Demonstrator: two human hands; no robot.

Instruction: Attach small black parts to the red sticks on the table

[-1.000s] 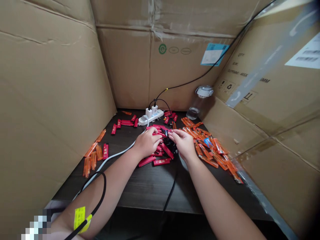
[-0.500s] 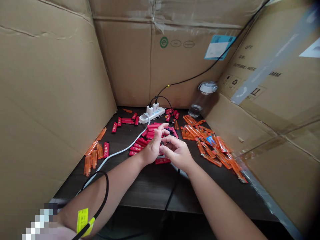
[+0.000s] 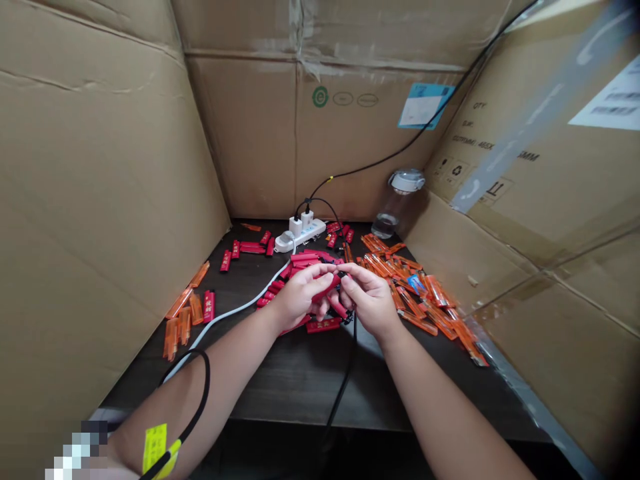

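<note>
In front of me, my left hand (image 3: pixel 303 293) is closed around a red lighter (image 3: pixel 327 288), which lies tilted across the fingers. At the lighter's dark end, the thumb and forefinger of my right hand (image 3: pixel 367 297) are pinched together. A small dark piece seems to be between those fingertips, too small to make out. Both hands meet above a pile of red lighters (image 3: pixel 305 259), partly hiding it. One more red lighter (image 3: pixel 323 325) lies just below the hands, beside small black parts (image 3: pixel 349 318).
Orange see-through lighters (image 3: pixel 435 307) are heaped on the right, with others at left. Behind stand a white power strip (image 3: pixel 310 233) and a clear bottle (image 3: pixel 390 217). Cardboard walls (image 3: pixel 250 133) enclose the dark table (image 3: pixel 295 393). A white cable (image 3: pixel 235 307) and black cables cross it.
My left hand has turned from raised, spread fingers to a grip on a red lighter. My right hand has come to its end. The view has shifted slightly.
</note>
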